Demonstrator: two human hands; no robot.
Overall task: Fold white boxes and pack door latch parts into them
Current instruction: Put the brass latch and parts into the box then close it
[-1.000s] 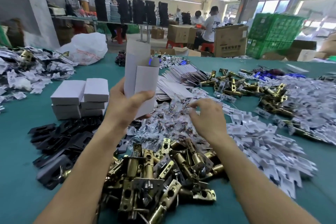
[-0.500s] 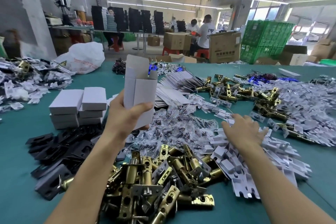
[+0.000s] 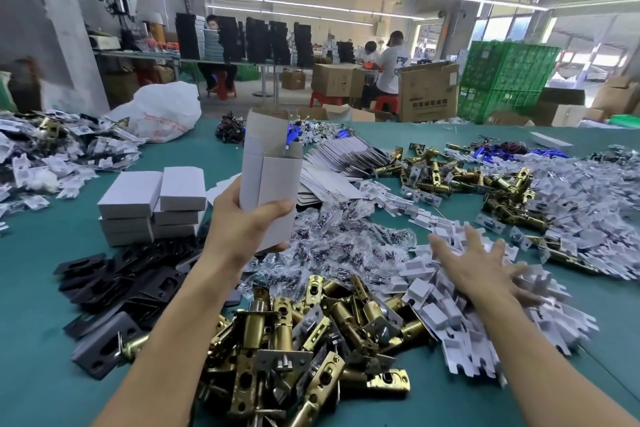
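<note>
One green table (image 3: 41,288) carries all the stock, and we take it from the largest downward. The heap of brass latches (image 3: 294,340) lies nearest the person, between the two forearms. We judge these parts heavy, hard and smooth, best taken by the barrel rather than the faceplate. To its right lies the drift of white card inserts (image 3: 460,319), light and thin, liable to bend and to lift several at once. We would pinch one by an edge. A stack of finished white boxes (image 3: 152,204) stands at the left, well apart from the right hand. The open white box (image 3: 270,177) is held upright above the table, flaps standing, mouth uppermost. Being thin card, it will likely crush under a hard squeeze. The left hand (image 3: 242,229) grips its lower half, thumb across the front face. The right hand (image 3: 481,263) lies spread over the inserts, fingers straight and splayed, holding nothing we can see. Its fingertips are blurred.
</note>
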